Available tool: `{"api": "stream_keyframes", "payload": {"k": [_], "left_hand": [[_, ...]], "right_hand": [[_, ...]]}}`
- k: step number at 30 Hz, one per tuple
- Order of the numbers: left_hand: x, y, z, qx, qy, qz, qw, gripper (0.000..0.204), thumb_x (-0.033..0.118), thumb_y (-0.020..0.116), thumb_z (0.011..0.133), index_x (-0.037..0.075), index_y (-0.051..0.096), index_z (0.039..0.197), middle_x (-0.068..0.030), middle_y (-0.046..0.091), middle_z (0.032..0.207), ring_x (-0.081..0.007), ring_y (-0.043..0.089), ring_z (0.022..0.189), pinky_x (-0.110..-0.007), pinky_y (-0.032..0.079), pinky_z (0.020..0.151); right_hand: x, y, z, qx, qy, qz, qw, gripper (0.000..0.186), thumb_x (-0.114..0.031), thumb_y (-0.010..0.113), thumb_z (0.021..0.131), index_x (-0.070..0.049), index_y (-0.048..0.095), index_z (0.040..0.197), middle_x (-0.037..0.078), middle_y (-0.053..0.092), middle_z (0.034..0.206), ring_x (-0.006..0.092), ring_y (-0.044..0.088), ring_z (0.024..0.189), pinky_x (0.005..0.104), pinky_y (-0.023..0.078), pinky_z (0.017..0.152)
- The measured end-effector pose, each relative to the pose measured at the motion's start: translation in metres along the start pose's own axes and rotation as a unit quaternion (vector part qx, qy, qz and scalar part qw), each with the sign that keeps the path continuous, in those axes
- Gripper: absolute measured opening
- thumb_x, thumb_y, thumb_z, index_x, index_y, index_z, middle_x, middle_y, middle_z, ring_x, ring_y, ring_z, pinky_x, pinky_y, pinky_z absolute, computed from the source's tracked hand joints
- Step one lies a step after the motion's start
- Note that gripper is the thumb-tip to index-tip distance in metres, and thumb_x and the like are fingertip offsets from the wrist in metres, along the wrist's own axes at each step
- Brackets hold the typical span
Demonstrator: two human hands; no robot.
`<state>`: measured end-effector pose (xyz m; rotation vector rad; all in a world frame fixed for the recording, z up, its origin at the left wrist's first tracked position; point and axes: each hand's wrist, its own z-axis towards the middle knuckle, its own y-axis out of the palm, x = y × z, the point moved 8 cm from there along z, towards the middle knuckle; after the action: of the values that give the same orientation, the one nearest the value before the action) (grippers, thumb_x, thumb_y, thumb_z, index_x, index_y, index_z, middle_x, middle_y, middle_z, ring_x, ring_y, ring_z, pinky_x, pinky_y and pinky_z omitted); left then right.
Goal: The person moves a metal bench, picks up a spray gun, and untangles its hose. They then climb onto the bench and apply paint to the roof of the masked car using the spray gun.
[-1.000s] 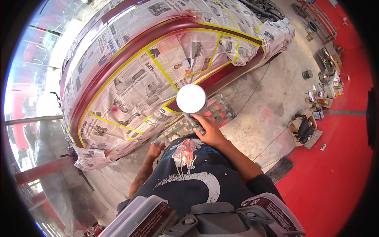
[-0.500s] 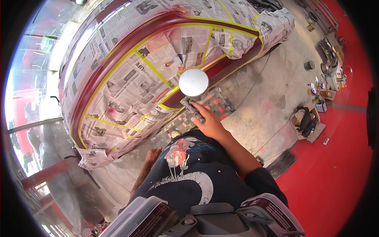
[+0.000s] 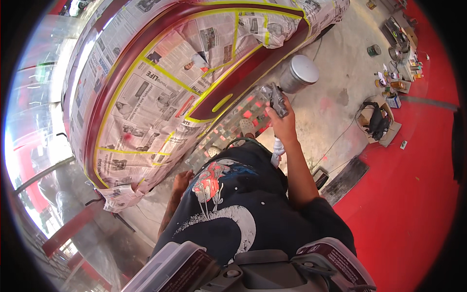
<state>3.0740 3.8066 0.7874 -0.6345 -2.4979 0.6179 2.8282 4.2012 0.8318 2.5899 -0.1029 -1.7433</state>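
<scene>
My right hand [image 3: 283, 122] is closed around the grip of a paint spray gun [image 3: 275, 99], which has a silver lidded cup [image 3: 300, 73]. A whitish wrapped length [image 3: 278, 151], perhaps the hose, hangs below that hand. The gun is held out to the right of a maroon car body [image 3: 228, 95], apart from it. Newspaper [image 3: 160, 92] edged with yellow tape [image 3: 170, 77] covers much of the car, leaving maroon strips bare. Low beside my dark shirt hangs my left hand [image 3: 183, 180], nearest the car's lower edge; its fingers are too small and partly hidden to read.
My shoes [image 3: 247, 126] stand on a paint-speckled patch beside the car. To the right, cans and bottles [image 3: 389, 85] cluster on the floor near an open cardboard box [image 3: 384, 129]. A thin cable [image 3: 335, 155] crosses the concrete; red floor [image 3: 404, 194] lies beyond.
My right hand has carried the spray gun to the right, away from the car's side, and its cup now tilts. My left hand stays low at my side; the view has shifted slightly.
</scene>
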Motion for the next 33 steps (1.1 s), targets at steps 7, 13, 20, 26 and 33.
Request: {"api": "stream_keyframes", "payload": {"k": [7,13,20,26,33], "left_hand": [[-0.030,0.009,0.006,-0.022,0.004,-0.028,0.999,0.039,0.036,0.055,0.092,0.000,0.068,0.097,-0.0105,0.069,0.084,-0.0157,0.062,0.078,-0.030,0.047,0.072],[0.060,0.020,-0.003,-0.058,0.137,0.051,0.988,0.038,0.032,0.058,0.091,0.000,0.062,0.110,-0.0165,0.068,0.097,-0.0233,0.065,0.094,-0.034,0.048,0.081],[0.199,0.108,-0.006,-0.127,0.381,0.083,0.912,0.056,0.020,0.071,0.078,0.008,0.050,0.128,-0.0170,0.057,0.121,-0.0346,0.050,0.120,-0.043,0.040,0.099],[0.172,0.189,0.063,-0.150,0.496,0.076,0.852,0.017,0.010,0.070,0.071,0.005,0.060,0.084,-0.0102,0.062,0.110,-0.0330,0.051,0.115,-0.045,0.037,0.101],[-0.196,0.176,0.266,0.061,0.165,0.126,0.976,0.020,0.016,0.062,0.082,0.000,0.058,0.093,-0.0225,0.063,0.090,-0.0399,0.060,0.090,-0.043,0.048,0.076]], "right_hand": [[0.017,-0.054,-0.010,0.098,-0.030,-0.009,0.995,0.051,-0.006,0.061,0.085,-0.009,0.045,0.133,0.003,0.061,0.097,0.0086,0.057,0.072,0.0231,0.046,0.049],[0.021,-0.075,-0.038,0.220,0.002,0.085,0.972,0.031,-0.007,0.061,0.086,-0.006,0.051,0.115,0.005,0.063,0.100,0.0140,0.064,0.086,0.0240,0.053,0.050],[-0.027,-0.041,-0.070,0.301,-0.083,0.215,0.925,0.043,-0.006,0.056,0.090,-0.005,0.041,0.129,0.014,0.055,0.122,0.0244,0.059,0.109,0.0397,0.060,0.071],[-0.060,-0.058,-0.096,0.307,-0.134,0.099,0.937,0.044,-0.005,0.049,0.091,0.000,0.038,0.133,0.019,0.053,0.126,0.0319,0.056,0.113,0.0456,0.058,0.076],[-0.077,-0.167,-0.074,0.273,-0.298,-0.068,0.912,0.040,-0.005,0.043,0.094,0.010,0.037,0.131,0.025,0.051,0.125,0.0367,0.055,0.114,0.0430,0.056,0.085]]}}
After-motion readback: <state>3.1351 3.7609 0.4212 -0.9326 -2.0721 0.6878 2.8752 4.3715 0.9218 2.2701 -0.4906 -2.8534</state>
